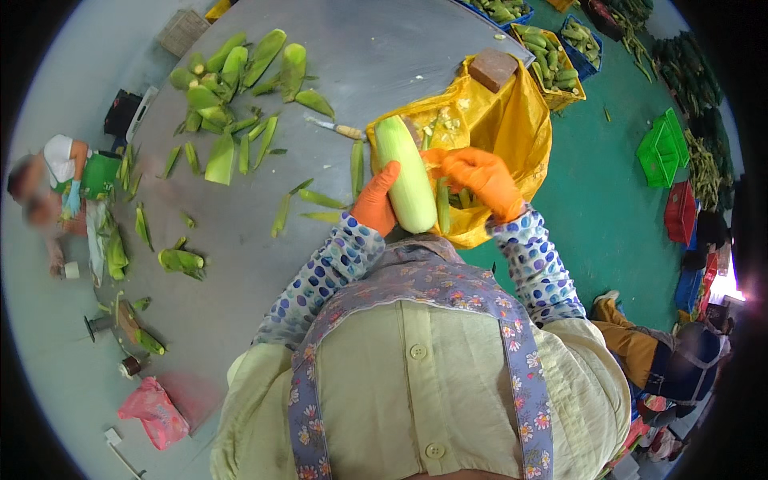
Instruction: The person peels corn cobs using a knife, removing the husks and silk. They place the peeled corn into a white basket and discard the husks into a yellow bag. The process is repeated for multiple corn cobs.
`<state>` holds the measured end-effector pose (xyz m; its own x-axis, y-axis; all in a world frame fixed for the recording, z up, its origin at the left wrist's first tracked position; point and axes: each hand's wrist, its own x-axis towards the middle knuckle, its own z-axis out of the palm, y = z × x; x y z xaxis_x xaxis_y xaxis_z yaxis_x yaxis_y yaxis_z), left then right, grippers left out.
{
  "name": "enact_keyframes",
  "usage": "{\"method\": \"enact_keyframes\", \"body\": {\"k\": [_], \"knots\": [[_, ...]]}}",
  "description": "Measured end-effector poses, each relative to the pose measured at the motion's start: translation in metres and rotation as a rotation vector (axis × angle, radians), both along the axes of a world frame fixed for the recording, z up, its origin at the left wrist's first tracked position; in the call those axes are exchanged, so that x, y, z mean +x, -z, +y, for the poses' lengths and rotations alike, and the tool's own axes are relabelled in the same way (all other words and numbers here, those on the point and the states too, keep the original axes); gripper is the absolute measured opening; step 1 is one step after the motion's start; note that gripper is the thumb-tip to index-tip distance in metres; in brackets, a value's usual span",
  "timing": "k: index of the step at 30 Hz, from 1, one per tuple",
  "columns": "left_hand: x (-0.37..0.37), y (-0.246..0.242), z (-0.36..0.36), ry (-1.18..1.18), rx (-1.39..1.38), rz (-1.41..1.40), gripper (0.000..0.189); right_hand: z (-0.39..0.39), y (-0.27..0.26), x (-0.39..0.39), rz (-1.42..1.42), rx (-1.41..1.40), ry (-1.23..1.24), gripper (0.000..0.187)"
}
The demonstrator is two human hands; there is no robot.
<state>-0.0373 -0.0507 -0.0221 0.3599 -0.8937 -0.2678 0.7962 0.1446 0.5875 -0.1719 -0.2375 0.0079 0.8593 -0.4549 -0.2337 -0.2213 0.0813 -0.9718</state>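
My left hand (377,201), in an orange glove, holds a pale green ear of corn in its inner husk (406,180), which lies tilted in front of my apron. Just right of it is my right hand (480,180), also gloved, with its fingers bent above an open yellow bag (516,132); whether it pinches anything I cannot tell. Inside the bag are husk strips and pale scraps. A brown block (493,69) rests on the bag's far edge. A knife with a wooden handle (349,131) lies on the metal table (324,264) left of the bag.
Green husk pieces (222,159) and a pile of trimmed husks (210,99) lie across the table. A pink bag (157,414) is at lower left. Co-workers are at far left and lower right. Filled crates (549,66) and a green crate (662,149) stand on the floor.
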Motion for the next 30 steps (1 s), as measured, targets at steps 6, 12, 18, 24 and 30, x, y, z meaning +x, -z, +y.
{"method": "enact_keyframes", "body": {"k": [6,12,18,24,30], "knots": [[-0.019,-0.007,-0.036,-0.088,0.094,-0.249,0.057,-0.003,-0.001,0.0,0.083,-0.131,-0.005,0.028],[-0.018,-0.009,-0.055,-0.02,0.195,-0.415,0.061,-0.019,0.004,-0.006,0.128,-0.397,0.015,0.026],[-0.01,-0.011,-0.061,0.068,0.007,-0.249,0.075,-0.052,0.049,-0.01,0.146,-0.361,0.128,0.026],[-0.009,-0.012,-0.069,0.009,-0.043,-0.038,0.077,-0.046,0.058,-0.014,0.108,-0.22,0.189,0.026],[-0.013,-0.004,-0.074,0.025,0.116,-0.071,0.082,-0.024,0.019,-0.021,-0.139,0.164,0.204,0.018]]}}
